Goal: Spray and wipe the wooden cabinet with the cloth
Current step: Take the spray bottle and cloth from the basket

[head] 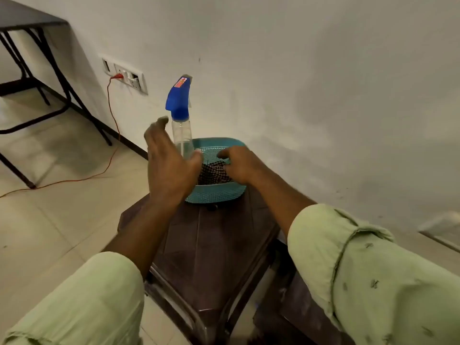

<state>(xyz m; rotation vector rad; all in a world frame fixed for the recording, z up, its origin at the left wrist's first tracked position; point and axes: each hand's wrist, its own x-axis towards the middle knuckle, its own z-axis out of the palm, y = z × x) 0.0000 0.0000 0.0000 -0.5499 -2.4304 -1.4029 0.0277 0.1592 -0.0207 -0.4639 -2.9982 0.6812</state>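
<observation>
A clear spray bottle [183, 135] with a blue trigger head stands upright at the left edge of a teal perforated basket [216, 194]. My left hand [171, 168] is right beside the bottle, fingers straight and spread, thumb close to the bottle's lower part without gripping it. A dark checked cloth [211, 174] lies bunched inside the basket. My right hand [240, 166] reaches into the basket from the right, its fingers curled down into the cloth. The basket sits on the far end of a dark brown stool-like stand [214, 235].
A white wall rises just behind the basket. On it at the left is a socket panel [127, 77] with an orange cable [109, 103] running down across the tiled floor. A black folding table [37, 21] stands at the far left.
</observation>
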